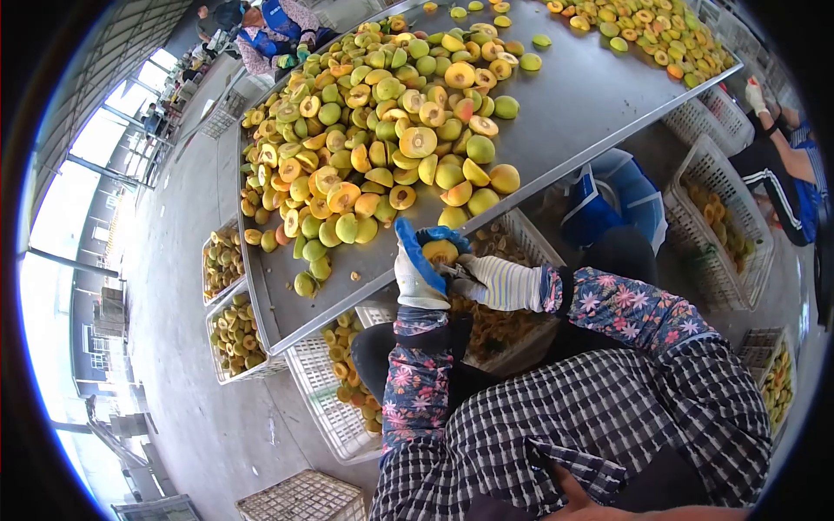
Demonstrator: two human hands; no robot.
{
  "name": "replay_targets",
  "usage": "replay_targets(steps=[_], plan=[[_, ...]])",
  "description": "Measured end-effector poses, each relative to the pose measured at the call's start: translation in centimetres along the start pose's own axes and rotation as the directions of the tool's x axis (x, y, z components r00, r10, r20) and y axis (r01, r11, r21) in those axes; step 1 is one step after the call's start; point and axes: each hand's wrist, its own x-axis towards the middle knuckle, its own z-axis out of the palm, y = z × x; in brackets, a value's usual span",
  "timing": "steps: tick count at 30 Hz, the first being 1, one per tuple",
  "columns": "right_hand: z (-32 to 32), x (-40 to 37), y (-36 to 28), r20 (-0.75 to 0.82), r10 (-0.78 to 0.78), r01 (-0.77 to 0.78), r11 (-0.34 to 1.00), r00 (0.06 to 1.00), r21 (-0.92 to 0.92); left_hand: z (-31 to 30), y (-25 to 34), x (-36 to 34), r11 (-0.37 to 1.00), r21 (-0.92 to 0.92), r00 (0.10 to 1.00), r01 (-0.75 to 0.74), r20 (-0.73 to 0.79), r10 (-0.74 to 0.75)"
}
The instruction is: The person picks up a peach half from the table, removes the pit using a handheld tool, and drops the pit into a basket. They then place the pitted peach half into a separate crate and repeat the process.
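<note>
My left hand (419,271), in a white glove with a blue coated palm, is closed around a peach half (440,252) with its cut face up. Close against it is my right hand (506,283), in a striped white glove, its fingers wrapped round a small dark metal tool (458,273) that meets the fruit's near edge. The tool's exact kind I cannot tell. Both hands are just off the near edge of a metal table (556,130). A large heap of halved yellow-green peaches (373,148) lies on it, many with cut faces and brown centres showing.
Under the table edge stands a crate (530,239) of brownish scraps, beside a blue bucket (621,187). Crates of peach halves (236,334) stand left, another crate (326,408) by my knee. Co-workers (269,39) sit at the far left corner and at the right (786,165).
</note>
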Motion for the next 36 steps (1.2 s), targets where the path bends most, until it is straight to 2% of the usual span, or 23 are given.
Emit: replay_targets(steps=[2,4,5,8,9,10,12,13,14,15,17,19,22,23,24,26,27,29,30,32,33,34,36], plan=[[1.5,0.4,1.4,-0.135,-0.173,0.19,0.974,0.976,0.125,0.1,-0.3,0.0,0.999,-0.02,0.999,-0.041,-0.002,0.041],[1.0,-0.1,0.8,-0.023,0.022,-0.014,0.953,0.999,0.302,0.0,-0.5,-0.1,0.994,0.014,0.993,-0.113,0.023,0.112],[0.4,-0.2,-0.2,0.043,0.108,-0.117,0.918,0.993,0.378,0.1,-0.4,-0.2,0.995,0.02,0.995,-0.099,0.009,0.099],[-0.7,-0.2,-0.4,0.063,0.06,-0.057,0.997,0.996,-0.047,0.3,-0.1,-0.3,0.999,0.039,0.999,-0.035,-0.001,0.035],[0.6,0.1,1.3,-0.024,-0.06,0.061,0.996,0.998,0.071,0.0,0.0,-0.3,0.999,0.042,1.0,0.004,0.015,-0.005],[1.6,0.2,2.9,-0.082,-0.164,0.172,0.98,0.983,0.099,-0.1,0.0,-0.3,0.998,0.043,0.999,0.043,0.029,-0.044],[1.7,0.5,2.6,-0.195,-0.362,0.389,0.912,0.912,0.127,0.0,0.2,-0.6,0.998,0.063,1.0,0.015,0.022,-0.016],[1.3,0.1,2.5,-0.061,-0.13,0.143,0.925,0.99,0.352,0.1,0.3,-0.7,0.997,0.073,1.0,-0.001,0.018,-0.001],[-0.6,-0.7,-0.6,0.122,0.08,-0.132,0.843,0.989,0.521,0.3,0.3,-0.6,0.998,0.053,0.999,-0.042,0.013,0.041],[-1.6,-1.0,-2.3,0.333,0.243,-0.405,0.676,0.911,0.616,0.6,0.1,-0.4,0.996,0.034,0.997,-0.082,0.007,0.081],[-1.4,-1.0,-2.5,0.346,0.241,-0.413,0.673,0.907,0.614,1.2,0.3,-0.8,0.993,0.025,0.994,-0.113,-0.001,0.113],[-2.0,-1.0,-2.8,0.345,0.249,-0.416,0.687,0.905,0.596,1.3,0.4,-0.6,0.997,-0.062,0.999,-0.041,0.022,0.043],[-0.7,-0.2,0.9,0.094,-0.053,-0.002,0.863,0.994,0.506,1.2,0.6,-0.3,0.989,-0.147,1.0,0.008,0.01,-0.006],[-2.4,-0.6,-0.2,0.159,-0.046,-0.026,0.905,0.986,0.426,1.2,0.7,-0.2,0.986,-0.168,1.0,0.011,-0.003,-0.012],[-4.2,-0.8,-1.5,0.302,0.075,-0.183,0.919,0.95,0.35,0.8,0.9,0.0,0.985,-0.172,1.0,0.015,0.003,-0.014],[-6.9,-1.1,-3.2,0.533,0.326,-0.457,0.88,0.781,0.13,-0.2,1.0,0.5,0.983,-0.183,1.0,0.025,0.015,-0.022],[-6.6,-1.2,-1.3,0.547,0.16,-0.367,0.883,0.822,0.293,-0.2,1.3,0.3,0.983,-0.181,0.999,0.033,-0.006,-0.034],[-7.3,-1.4,0.1,0.422,0.102,-0.138,0.989,0.901,0.056,0.0,2.1,-0.2,0.983,-0.178,0.997,0.049,-0.047,-0.058],[-7.7,-1.5,0.0,0.362,0.055,-0.028,0.996,0.931,-0.079,0.1,2.8,-0.7,0.995,-0.097,0.997,-0.02,-0.071,0.013],[-8.1,-1.7,0.0,0.337,0.192,-0.16,0.98,0.922,-0.119,-0.6,5.1,-2.2,0.987,0.073,0.984,-0.145,-0.097,0.151],[-8.5,-1.8,-0.7,0.334,0.268,-0.238,0.963,0.904,-0.128,-2.2,6.4,-2.9,0.911,0.32,0.939,-0.26,-0.136,0.316],[-9.0,-2.0,-1.3,0.332,0.342,-0.315,0.94,0.879,-0.133,-4.1,8.1,-4.0,0.764,0.55,0.87,-0.337,-0.129,0.477],[-9.6,-2.4,-2.0,0.335,0.301,-0.267,0.953,0.893,-0.146,-7.2,12.3,-6.7,0.638,0.753,0.894,-0.159,-0.164,0.417]])
